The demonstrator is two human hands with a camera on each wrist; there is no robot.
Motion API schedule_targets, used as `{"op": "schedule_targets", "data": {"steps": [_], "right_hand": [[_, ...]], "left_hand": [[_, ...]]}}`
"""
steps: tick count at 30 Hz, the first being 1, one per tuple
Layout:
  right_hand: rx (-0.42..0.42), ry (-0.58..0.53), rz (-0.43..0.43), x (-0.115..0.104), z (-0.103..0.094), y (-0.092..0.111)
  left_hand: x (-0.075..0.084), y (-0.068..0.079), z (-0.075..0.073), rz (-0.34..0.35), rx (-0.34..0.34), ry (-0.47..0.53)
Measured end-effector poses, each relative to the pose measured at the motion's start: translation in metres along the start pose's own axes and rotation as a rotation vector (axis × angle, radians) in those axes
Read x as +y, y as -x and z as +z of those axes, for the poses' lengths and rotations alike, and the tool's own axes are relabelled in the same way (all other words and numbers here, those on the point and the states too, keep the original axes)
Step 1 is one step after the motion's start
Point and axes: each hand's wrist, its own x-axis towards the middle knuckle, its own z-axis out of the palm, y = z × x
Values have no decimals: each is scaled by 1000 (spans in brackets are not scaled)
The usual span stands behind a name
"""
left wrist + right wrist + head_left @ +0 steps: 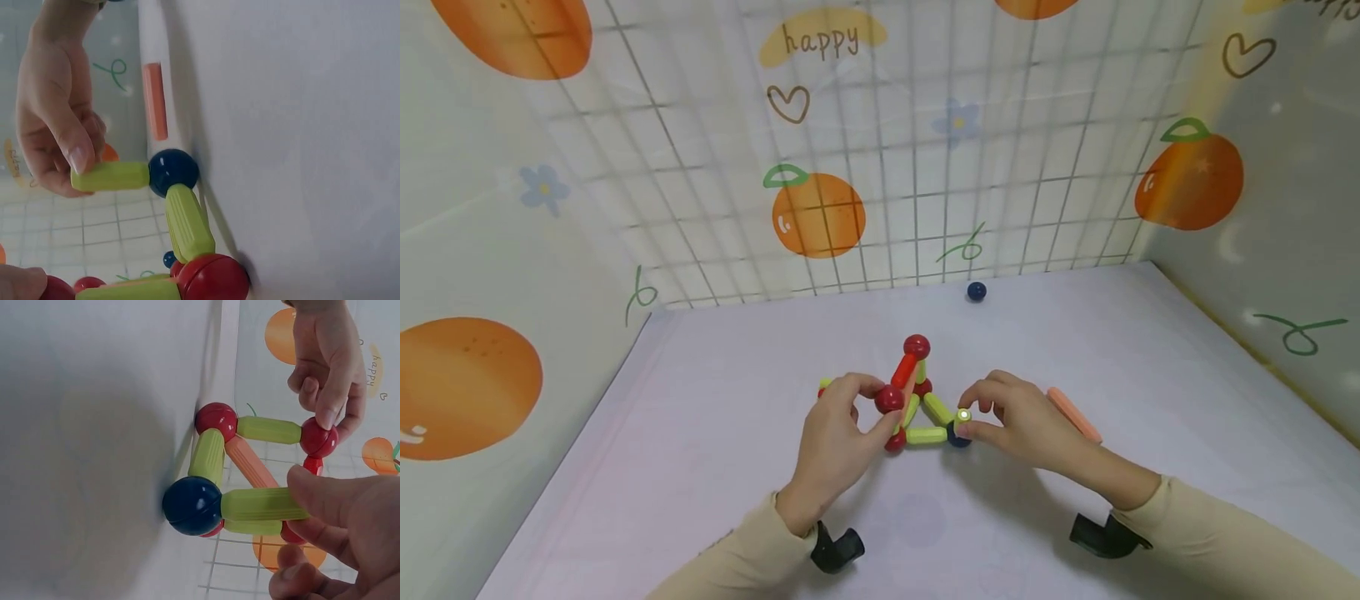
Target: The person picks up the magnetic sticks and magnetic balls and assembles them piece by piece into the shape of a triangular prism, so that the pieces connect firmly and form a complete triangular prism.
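Observation:
A frame of magnetic rods and balls stands on the table. My left hand point(835, 437) pinches its upper red ball point(319, 437) between thumb and fingers. From that ball a red rod point(905, 371) runs back to another red ball point(917, 347), and a yellow-green rod point(269, 429) goes down to a bottom red ball point(214, 278). My right hand point(1026, 417) pinches the top of an upright yellow-green rod point(115, 176), whose lower end meets the blue ball point(174, 172) at the base's right corner. A salmon rod point(251, 461) slants across one side of the frame.
A loose salmon rod point(1075, 415) lies beside my right forearm. Another blue ball point(977, 291) sits at the back of the table. Left of my left hand, a small yellow-green and red piece point(824, 385) is partly hidden. Patterned cloth rises behind the table and at both sides.

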Motion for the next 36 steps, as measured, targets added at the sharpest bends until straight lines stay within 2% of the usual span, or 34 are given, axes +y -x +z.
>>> {"op": "schedule_targets", "data": {"steps": [8, 17, 36], "right_hand": [[9, -20, -2, 3, 2, -5], [40, -14, -21, 2, 2, -9], [29, -30, 32, 6, 2, -15]], "left_hand": [[4, 5, 0, -19, 10, -29], [4, 7, 1, 11, 39, -97], [2, 8, 2, 37, 64, -101]]}}
